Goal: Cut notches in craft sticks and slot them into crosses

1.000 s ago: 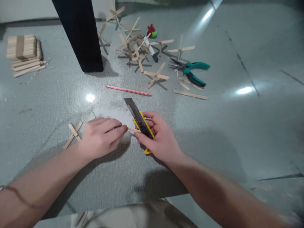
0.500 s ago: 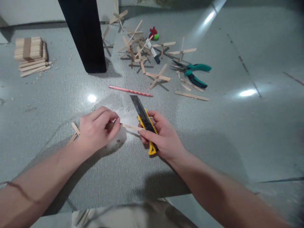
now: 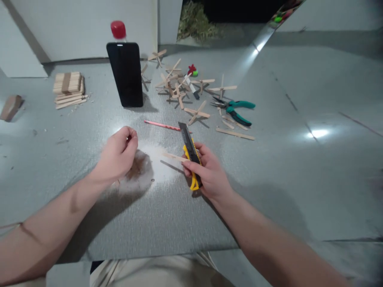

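- Right hand [image 3: 211, 173] was closed around the yellow-black cutter [image 3: 188, 139], thumb and fingers also pinching a thin wooden stick [image 3: 174, 157]; one grip on two things, so either could have slipped.
- Left hand [image 3: 118, 153] was curled nearly closed, apart from the stick; couldn't tell whether it held anything.
- Stick poked out leftward above the tabletop [image 3: 149, 223], its left end unsupported; a hard push there could have snapped or twisted it.
- Cutter blade was out, pointing away from the person; a wrist turn, or the left hand reaching across, could have caused a nick.
- Blade tip overlapped the pink pencil [image 3: 161, 124] in view, contact unclear; a low sweep could have rolled it.
- Loose stick [image 3: 235, 134] and green-handled pliers [image 3: 242, 104] lay beyond on the right; a forearm swing could have shoved them.
- Crossed-stick pieces [image 3: 196, 113] sat close together; one bump could have tipped several.
- Phone [image 3: 127, 75] stood upright before a red-capped bottle [image 3: 118, 30]; a knock could have toppled it.
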A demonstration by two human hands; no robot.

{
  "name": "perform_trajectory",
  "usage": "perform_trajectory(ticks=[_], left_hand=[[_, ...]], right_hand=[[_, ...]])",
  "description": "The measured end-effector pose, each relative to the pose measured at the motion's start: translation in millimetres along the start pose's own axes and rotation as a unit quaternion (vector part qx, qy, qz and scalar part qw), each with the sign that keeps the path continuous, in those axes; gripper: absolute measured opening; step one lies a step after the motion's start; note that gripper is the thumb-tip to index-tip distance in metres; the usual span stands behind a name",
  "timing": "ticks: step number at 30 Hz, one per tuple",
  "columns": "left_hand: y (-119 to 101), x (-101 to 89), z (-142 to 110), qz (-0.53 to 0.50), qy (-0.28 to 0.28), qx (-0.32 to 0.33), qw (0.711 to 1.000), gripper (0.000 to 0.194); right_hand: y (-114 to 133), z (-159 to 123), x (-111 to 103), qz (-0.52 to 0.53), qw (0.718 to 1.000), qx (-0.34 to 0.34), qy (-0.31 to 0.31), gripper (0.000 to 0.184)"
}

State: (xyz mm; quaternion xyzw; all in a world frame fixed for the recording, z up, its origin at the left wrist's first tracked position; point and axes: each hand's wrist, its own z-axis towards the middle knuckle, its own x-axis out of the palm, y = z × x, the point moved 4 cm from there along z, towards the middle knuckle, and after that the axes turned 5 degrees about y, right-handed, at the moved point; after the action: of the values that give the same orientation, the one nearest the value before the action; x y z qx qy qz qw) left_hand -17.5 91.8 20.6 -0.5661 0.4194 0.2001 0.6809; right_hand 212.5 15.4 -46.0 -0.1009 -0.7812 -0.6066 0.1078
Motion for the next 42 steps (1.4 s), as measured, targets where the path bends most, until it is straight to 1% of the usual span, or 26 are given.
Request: perform_trajectory(ticks=[2,3,5,6,7,8,10,12,14,15,17,19,21,24,27,29,30,31,32,34,36,39,42], left_hand=[[1,-7.0,4,0.055,0.026,-0.013,0.998,0.014],[2,-12.2,5,0.084,0.020,-0.021,0.996,0.016],[10,-21.6,10,0.129,0.028,-0.035,0.991,0.011],[18,-26.9,12,0.205,0.034,-0.058,0.976,0.011],[26,-34.2,14,0.232,0.020,-0.073,0.970,0.012],[34,-43.6,14,0.259,-0.013,-0.100,0.961,0.014],[51,-60.6,13,0.293,-0.060,-0.137,0.944,0.020],[62,-73.1,10,0.315,-0.084,-0.145,0.934,0.025],[67,-79.5,8,0.333,-0.091,-0.148,0.927,0.027],[67,-79.7,7,0.341,-0.086,-0.148,0.924,0.028],[63,-74.9,8,0.351,-0.069,-0.140,0.923,0.028],[55,-64.3,9,0.355,-0.046,-0.116,0.927,0.027],[44,-50.2,10,0.349,-0.017,-0.074,0.934,0.028],[25,-31.2,6,0.333,0.004,-0.015,0.943,0.028],[2,-14.0,-3,0.279,0.021,0.090,0.956,0.033],[-11,-0.9,-11,0.244,0.049,0.149,0.957,0.037],[-18,6.4,-15,0.216,0.066,0.188,0.956,0.034],[-24,12.3,-20,0.151,0.069,0.234,0.958,0.030],[-29,18.3,-24,0.102,0.075,0.265,0.956,0.027],[-33,29.6,-29,0.078,0.072,0.280,0.954,0.023],[-33,36.7,-32,0.065,0.049,0.285,0.955,0.020],[-32,40.6,-33,0.051,0.016,0.291,0.955,0.015],[-30,40.1,-33,0.034,-0.001,0.295,0.955,0.011]], right_hand=[[1,1,-1,0.001,1.000,-0.009,-0.005,0.043],[1,2,-1,0.001,1.000,-0.013,-0.007,0.043],[2,2,-1,-0.001,1.000,-0.019,-0.009,0.042],[2,2,-1,-0.002,1.000,-0.021,-0.009,0.042],[2,3,-1,-0.003,1.000,-0.023,-0.008,0.041],[1,3,0,-0.004,1.000,-0.025,-0.007,0.040],[1,3,0,-0.007,1.000,-0.027,-0.005,0.040],[0,3,1,-0.008,1.000,-0.029,-0.002,0.040],[0,3,1,-0.009,1.000,-0.029,0.000,0.041],[-1,3,2,-0.010,1.000,-0.029,0.001,0.041],[-2,3,1,-0.010,1.000,-0.027,0.001,0.041],[-2,3,1,-0.010,1.000,-0.026,0.001,0.042],[-1,3,1,-0.011,1.000,-0.026,0.002,0.042],[-1,3,0,-0.011,1.000,-0.024,0.003,0.043],[-1,2,0,-0.009,1.000,-0.019,0.006,0.044],[-1,1,1,-0.007,1.000,-0.012,0.011,0.045],[-1,0,1,-0.005,1.000,-0.008,0.014,0.045],[-1,0,2,-0.004,1.000,-0.004,0.018,0.046],[-1,-1,2,-0.003,1.000,0.000,0.022,0.046],[-2,-2,3,0.000,1.000,0.008,0.030,0.046],[-2,-4,4,0.003,0.999,0.016,0.036,0.046],[-2,-5,6,0.010,0.999,0.024,0.044,0.047],[-1,-6,8,0.022,0.998,0.030,0.052,0.047]])
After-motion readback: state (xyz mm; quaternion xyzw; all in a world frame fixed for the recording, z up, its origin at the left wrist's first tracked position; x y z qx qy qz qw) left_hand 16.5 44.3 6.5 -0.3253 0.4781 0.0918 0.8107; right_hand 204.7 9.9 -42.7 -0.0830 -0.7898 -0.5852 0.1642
